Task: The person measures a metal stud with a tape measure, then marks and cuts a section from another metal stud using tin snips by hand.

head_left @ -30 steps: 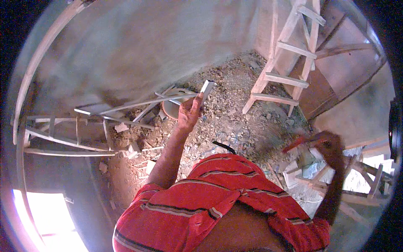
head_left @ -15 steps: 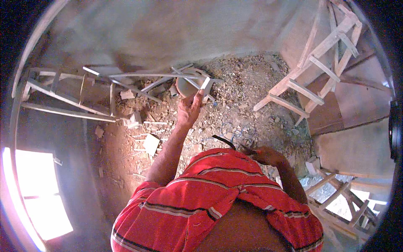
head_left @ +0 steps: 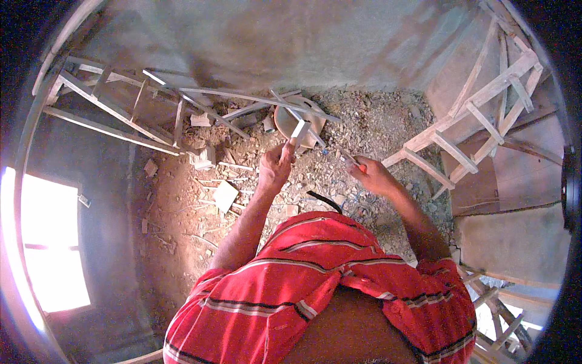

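- fingers (head_left: 286, 150) of the left hand (head_left: 274, 173) are closed on the near end of a white strip (head_left: 299, 129); those of the right hand (head_left: 379, 180) curl tight round a red-handled tool (head_left: 363, 168).
- wooden ladder (head_left: 454, 151): at the right, beyond the right hand.
- round basin (head_left: 282, 124): on the rubble (head_left: 388, 115), past the strip.
- strip: far end free.
- tool: the right hand has risen from by the shirt (head_left: 315, 273), so both held pieces are near, yet apart.

Grey wall (head_left: 267, 45), rubble-strewn floor (head_left: 173, 255), bright window (head_left: 51, 212) left.
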The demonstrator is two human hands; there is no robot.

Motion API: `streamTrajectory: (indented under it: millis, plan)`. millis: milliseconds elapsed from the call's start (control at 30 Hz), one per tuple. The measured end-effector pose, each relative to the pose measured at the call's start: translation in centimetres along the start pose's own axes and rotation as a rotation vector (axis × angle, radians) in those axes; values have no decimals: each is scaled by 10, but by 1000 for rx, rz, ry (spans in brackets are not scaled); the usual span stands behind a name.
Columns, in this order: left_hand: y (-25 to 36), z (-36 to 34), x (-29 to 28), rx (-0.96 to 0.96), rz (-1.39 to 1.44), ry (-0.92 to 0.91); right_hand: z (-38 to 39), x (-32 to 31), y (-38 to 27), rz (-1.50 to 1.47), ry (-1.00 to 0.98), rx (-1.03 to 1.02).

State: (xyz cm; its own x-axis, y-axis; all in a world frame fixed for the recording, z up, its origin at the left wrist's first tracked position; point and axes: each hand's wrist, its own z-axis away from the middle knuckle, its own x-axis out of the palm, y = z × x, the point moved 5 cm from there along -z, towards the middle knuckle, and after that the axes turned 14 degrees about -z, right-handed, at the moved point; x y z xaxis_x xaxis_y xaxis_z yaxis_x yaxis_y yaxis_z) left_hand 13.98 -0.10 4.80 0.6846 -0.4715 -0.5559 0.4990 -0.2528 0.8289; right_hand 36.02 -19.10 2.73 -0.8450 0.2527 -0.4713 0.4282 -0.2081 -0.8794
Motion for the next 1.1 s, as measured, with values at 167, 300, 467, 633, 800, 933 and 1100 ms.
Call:
streamTrajectory:
  millis: [167, 300, 467, 633, 800, 933, 1100]
  plan:
    - [-8, 15, -4, -42, -38, 7, -18, 17, -81, 192, -106, -16]
    - [-20, 22, -6, -90, -65, 39, -28, 38, -91, 262, -145, -61]
    - [-34, 28, -11, -128, -61, 52, -35, 54, -111, 365, -189, 15]
    - [-47, 28, -6, -154, -34, 30, -35, 61, -111, 410, -172, -31]
    - [-47, 29, -8, -138, -14, 50, -38, 67, -104, 382, -165, -76]
    - [-50, 28, -8, -113, 29, 39, -37, 70, -103, 394, -164, -72]
    - [-52, 29, -5, -140, 3, 39, -38, 73, -95, 390, -148, -75]
